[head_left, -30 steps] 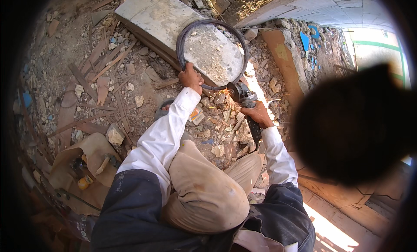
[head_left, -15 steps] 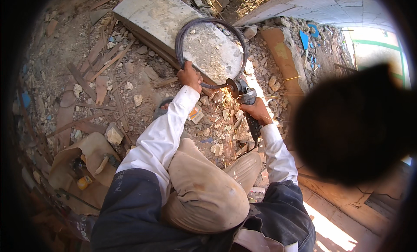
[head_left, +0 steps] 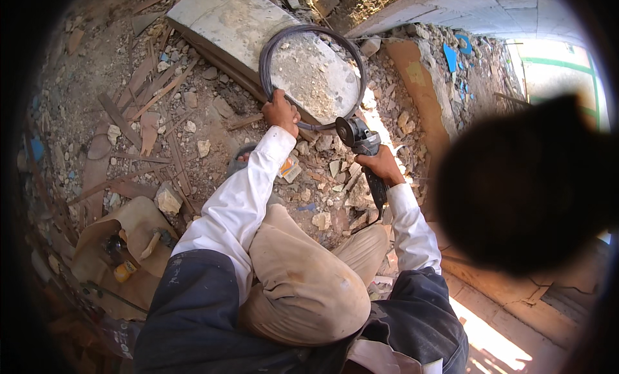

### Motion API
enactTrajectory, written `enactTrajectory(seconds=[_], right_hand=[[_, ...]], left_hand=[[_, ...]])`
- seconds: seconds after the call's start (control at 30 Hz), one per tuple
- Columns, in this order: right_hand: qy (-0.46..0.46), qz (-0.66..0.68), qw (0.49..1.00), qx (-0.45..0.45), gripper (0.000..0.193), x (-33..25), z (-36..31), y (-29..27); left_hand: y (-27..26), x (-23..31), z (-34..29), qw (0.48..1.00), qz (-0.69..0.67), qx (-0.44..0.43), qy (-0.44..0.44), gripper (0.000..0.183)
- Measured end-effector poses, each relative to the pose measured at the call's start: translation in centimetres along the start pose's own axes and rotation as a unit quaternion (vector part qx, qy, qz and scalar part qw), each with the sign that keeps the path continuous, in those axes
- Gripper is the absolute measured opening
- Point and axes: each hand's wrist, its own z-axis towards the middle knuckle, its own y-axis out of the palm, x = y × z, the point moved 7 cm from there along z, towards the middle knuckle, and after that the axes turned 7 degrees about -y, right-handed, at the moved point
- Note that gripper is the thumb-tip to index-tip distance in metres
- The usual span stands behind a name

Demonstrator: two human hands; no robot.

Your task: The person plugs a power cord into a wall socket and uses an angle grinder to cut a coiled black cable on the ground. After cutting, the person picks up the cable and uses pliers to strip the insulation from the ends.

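Note:
A round coil of dark wire [head_left: 265, 63] lies partly over a pale, dusty slab [head_left: 222, 16]. My left hand [head_left: 282, 112] is closed around the coil's near left side. In my right hand [head_left: 382, 164] is a black and grey angle grinder [head_left: 369, 142], gripped by its body. Its disc end faces the coil's near edge, close to the wire; whether the two touch I cannot tell. No sparks show at the disc. The grinder's lower end and cord hang toward my knee.
Stones, wood strips and rubble cover the ground. A torn tan container [head_left: 97, 245] with a yellow-labelled bottle [head_left: 124, 271] lies at the lower left. An orange-brown block edge [head_left: 416, 84] runs along the right. A large dark blurred shape [head_left: 516, 187] hides much of the right side.
The spray of sparks under the grinder has stopped. The grinder's head has tilted a little, and its disc has come slightly away from the wire. My left hand stays on the coil.

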Motion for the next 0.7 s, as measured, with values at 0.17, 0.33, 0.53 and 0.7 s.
enactTrajectory(seconds=[0.17,0.33,0.53,0.7], right_hand=[[0.02,0.001,1.0,-0.013,0.04,0.8,0.6,0.0],[-0.008,0.013,1.0,0.006,0.041,1.5,0.5,0.1],[0.031,-0.022,0.999,-0.011,0.043,1.3,0.1,0.0],[0.016,0.006,1.0,-0.002,0.042,1.6,0.2,-0.1]], left_hand=[[0.1,0.0,0.0,1.0,0.004,-0.005,0.0,0.033],[0.0,-0.1,0.0,1.0,0.0,-0.002,-0.01,0.031],[-0.2,0.0,0.2,1.0,0.006,0.005,0.0,0.03],[0.0,-0.4,0.6,1.0,0.008,-0.004,-0.005,0.03]])
